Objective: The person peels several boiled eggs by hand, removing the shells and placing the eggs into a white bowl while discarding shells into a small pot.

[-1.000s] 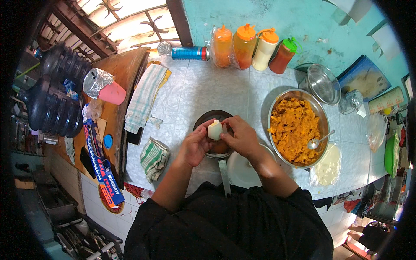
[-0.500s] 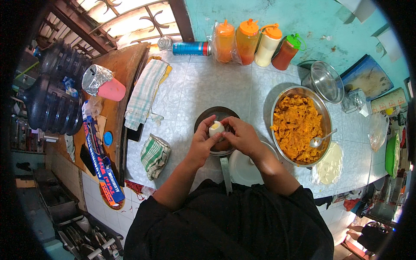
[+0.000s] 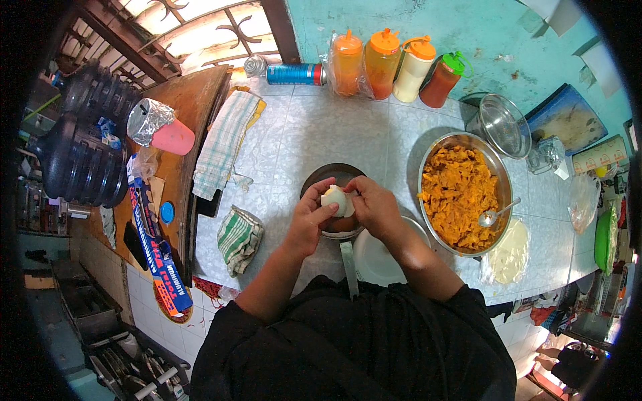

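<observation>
A boiled egg, partly peeled, is held in my left hand, with the thumb across its near side and the fingers behind. Its pale shell looks broken at the top. My right hand is closed at the egg's right edge, thumb and fingers pinched on what looks like a pale bit of shell. Both hands are above a dark round pan, whose handle points toward me. A white plate lies beside the pan, partly under my right forearm.
To the right is a steel bowl of orange mash with a spoon. Flat pale rounds in plastic lie beside it. Sauce bottles line the wall. Folded cloths and a foil box are on the left.
The egg has turned in my left hand, showing more pale shell toward me. My right fingers have shifted slightly right, pulling at its edge.
</observation>
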Demonstrator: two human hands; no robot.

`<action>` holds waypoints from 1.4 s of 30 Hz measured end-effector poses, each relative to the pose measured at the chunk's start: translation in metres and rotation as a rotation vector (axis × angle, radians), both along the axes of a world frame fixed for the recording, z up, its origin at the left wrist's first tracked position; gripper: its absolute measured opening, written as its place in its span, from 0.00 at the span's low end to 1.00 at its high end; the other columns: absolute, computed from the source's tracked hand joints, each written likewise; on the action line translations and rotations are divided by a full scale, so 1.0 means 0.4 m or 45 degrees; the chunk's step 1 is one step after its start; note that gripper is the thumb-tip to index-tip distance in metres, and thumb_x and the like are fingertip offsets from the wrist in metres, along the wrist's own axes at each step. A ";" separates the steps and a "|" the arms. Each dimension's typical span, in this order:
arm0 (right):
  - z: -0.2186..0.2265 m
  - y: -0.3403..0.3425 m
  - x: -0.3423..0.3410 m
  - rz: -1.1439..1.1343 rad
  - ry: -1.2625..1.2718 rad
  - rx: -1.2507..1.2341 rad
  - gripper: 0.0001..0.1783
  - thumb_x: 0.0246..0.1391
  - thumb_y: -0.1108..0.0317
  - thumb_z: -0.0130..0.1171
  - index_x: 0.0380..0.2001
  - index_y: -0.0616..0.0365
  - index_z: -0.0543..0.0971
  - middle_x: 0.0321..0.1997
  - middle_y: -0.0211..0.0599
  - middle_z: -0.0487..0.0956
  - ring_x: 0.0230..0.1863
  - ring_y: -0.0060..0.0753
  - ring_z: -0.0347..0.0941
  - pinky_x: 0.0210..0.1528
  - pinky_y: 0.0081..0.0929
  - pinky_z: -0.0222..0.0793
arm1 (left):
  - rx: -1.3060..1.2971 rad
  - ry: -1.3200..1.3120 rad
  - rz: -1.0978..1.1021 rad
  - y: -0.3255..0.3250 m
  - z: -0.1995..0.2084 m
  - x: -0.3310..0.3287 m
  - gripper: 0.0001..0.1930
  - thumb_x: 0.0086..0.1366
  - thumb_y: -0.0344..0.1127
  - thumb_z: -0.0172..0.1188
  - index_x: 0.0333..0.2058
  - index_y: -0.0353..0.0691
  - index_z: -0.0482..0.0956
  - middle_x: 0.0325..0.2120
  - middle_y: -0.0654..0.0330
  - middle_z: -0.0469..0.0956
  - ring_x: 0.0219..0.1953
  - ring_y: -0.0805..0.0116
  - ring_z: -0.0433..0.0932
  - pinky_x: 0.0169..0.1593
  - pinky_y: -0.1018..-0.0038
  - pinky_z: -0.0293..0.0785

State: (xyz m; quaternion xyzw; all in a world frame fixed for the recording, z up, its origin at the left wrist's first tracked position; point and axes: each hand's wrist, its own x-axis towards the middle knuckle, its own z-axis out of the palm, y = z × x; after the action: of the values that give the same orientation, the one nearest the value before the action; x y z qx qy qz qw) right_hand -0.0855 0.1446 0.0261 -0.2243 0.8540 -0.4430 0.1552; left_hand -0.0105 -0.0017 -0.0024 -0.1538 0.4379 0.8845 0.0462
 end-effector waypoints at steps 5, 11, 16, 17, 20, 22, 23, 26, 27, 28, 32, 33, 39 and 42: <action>-0.004 0.010 -0.013 -0.017 0.068 0.023 0.11 0.46 0.71 0.48 0.35 0.58 0.74 0.33 0.47 0.76 0.36 0.47 0.74 0.39 0.34 0.69 | 0.081 -0.021 0.029 -0.004 0.040 -0.004 0.24 0.59 0.28 0.53 0.55 0.37 0.60 0.46 0.54 0.70 0.46 0.63 0.73 0.48 0.68 0.73; -0.001 0.020 -0.027 -0.048 0.291 0.019 0.11 0.44 0.71 0.50 0.34 0.56 0.75 0.36 0.45 0.76 0.39 0.50 0.73 0.42 0.41 0.68 | 0.069 -0.025 0.059 -0.033 0.049 -0.011 0.26 0.57 0.26 0.51 0.55 0.36 0.59 0.46 0.52 0.71 0.45 0.60 0.74 0.47 0.65 0.74; 0.003 0.015 -0.033 0.178 0.672 0.014 0.11 0.42 0.68 0.55 0.33 0.55 0.76 0.36 0.40 0.76 0.42 0.48 0.71 0.44 0.39 0.67 | -0.093 0.012 -0.082 -0.049 0.053 -0.011 0.28 0.55 0.24 0.52 0.56 0.35 0.57 0.45 0.54 0.70 0.45 0.64 0.73 0.48 0.71 0.72; 0.007 0.012 -0.032 0.236 0.636 -0.094 0.11 0.41 0.67 0.57 0.32 0.55 0.75 0.34 0.39 0.75 0.41 0.47 0.70 0.43 0.39 0.67 | -0.199 0.041 -0.130 -0.051 0.045 -0.012 0.30 0.55 0.24 0.53 0.57 0.36 0.57 0.45 0.55 0.70 0.46 0.66 0.72 0.49 0.72 0.71; 0.009 0.010 -0.033 0.327 0.577 -0.199 0.11 0.38 0.65 0.59 0.29 0.55 0.75 0.31 0.37 0.73 0.37 0.46 0.69 0.39 0.39 0.66 | -0.301 0.066 -0.226 -0.052 0.044 -0.010 0.32 0.54 0.23 0.55 0.58 0.36 0.56 0.44 0.56 0.71 0.46 0.69 0.71 0.50 0.75 0.68; 0.005 0.012 -0.036 0.359 0.557 -0.193 0.11 0.38 0.64 0.60 0.28 0.55 0.74 0.30 0.37 0.73 0.35 0.45 0.68 0.37 0.40 0.65 | -0.293 0.065 -0.276 -0.050 0.049 -0.011 0.33 0.53 0.24 0.56 0.58 0.37 0.56 0.43 0.57 0.71 0.46 0.71 0.71 0.50 0.76 0.66; -0.004 0.012 -0.038 0.367 0.572 -0.221 0.11 0.38 0.64 0.59 0.27 0.55 0.74 0.29 0.37 0.72 0.34 0.45 0.68 0.35 0.39 0.64 | -0.302 0.053 -0.279 -0.049 0.051 -0.011 0.33 0.52 0.25 0.55 0.58 0.36 0.57 0.44 0.57 0.70 0.47 0.68 0.70 0.51 0.74 0.66; 0.001 0.018 -0.040 0.381 0.553 -0.196 0.10 0.40 0.66 0.58 0.28 0.56 0.74 0.30 0.38 0.73 0.35 0.44 0.68 0.36 0.37 0.64 | -0.267 0.020 -0.285 -0.048 0.062 -0.011 0.34 0.50 0.27 0.55 0.58 0.35 0.58 0.45 0.56 0.69 0.48 0.66 0.70 0.53 0.72 0.65; 0.005 0.019 -0.040 0.388 0.519 -0.146 0.10 0.42 0.68 0.57 0.30 0.58 0.75 0.32 0.39 0.74 0.38 0.45 0.69 0.39 0.35 0.66 | -0.224 0.000 -0.285 -0.050 0.064 -0.012 0.35 0.49 0.28 0.56 0.58 0.35 0.58 0.45 0.56 0.69 0.48 0.65 0.70 0.53 0.72 0.65; 0.005 0.019 -0.038 0.388 0.517 -0.145 0.10 0.42 0.68 0.57 0.30 0.58 0.75 0.32 0.39 0.74 0.38 0.45 0.69 0.39 0.35 0.66 | -0.223 -0.001 -0.286 -0.052 0.063 -0.012 0.35 0.49 0.28 0.56 0.58 0.35 0.58 0.45 0.56 0.69 0.48 0.65 0.70 0.53 0.72 0.65; -0.004 0.012 -0.031 0.147 0.425 -0.133 0.07 0.46 0.67 0.53 0.28 0.57 0.77 0.32 0.40 0.75 0.37 0.45 0.71 0.39 0.36 0.67 | 0.018 0.015 -0.273 -0.056 0.056 -0.013 0.32 0.50 0.27 0.51 0.57 0.37 0.58 0.45 0.55 0.70 0.47 0.67 0.72 0.50 0.74 0.69; -0.006 0.012 -0.030 0.057 0.400 -0.120 0.08 0.47 0.65 0.52 0.27 0.56 0.77 0.32 0.41 0.75 0.37 0.45 0.71 0.39 0.38 0.67 | 0.077 -0.002 -0.267 -0.056 0.056 -0.013 0.32 0.50 0.28 0.50 0.57 0.37 0.58 0.46 0.55 0.70 0.47 0.67 0.72 0.50 0.74 0.69; -0.019 0.052 -0.059 0.145 0.321 -0.006 0.12 0.47 0.69 0.51 0.36 0.56 0.78 0.36 0.40 0.76 0.41 0.46 0.71 0.43 0.37 0.67 | -0.136 -0.024 -0.272 -0.060 0.067 -0.012 0.33 0.48 0.30 0.51 0.57 0.35 0.59 0.48 0.49 0.71 0.48 0.61 0.72 0.52 0.69 0.68; -0.009 0.100 -0.059 0.162 0.389 -0.129 0.17 0.45 0.74 0.51 0.42 0.56 0.75 0.40 0.40 0.74 0.42 0.42 0.71 0.41 0.32 0.68 | -0.491 0.113 -0.294 -0.057 0.076 -0.003 0.31 0.51 0.29 0.54 0.57 0.37 0.60 0.49 0.51 0.71 0.50 0.62 0.70 0.53 0.72 0.66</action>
State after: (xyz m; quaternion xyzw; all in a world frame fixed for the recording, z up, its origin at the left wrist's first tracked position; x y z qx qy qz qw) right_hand -0.1092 0.1846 0.0225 -0.3501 0.8284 -0.4355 0.0398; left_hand -0.0115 -0.0244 0.0279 -0.0696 0.6151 0.7793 0.0976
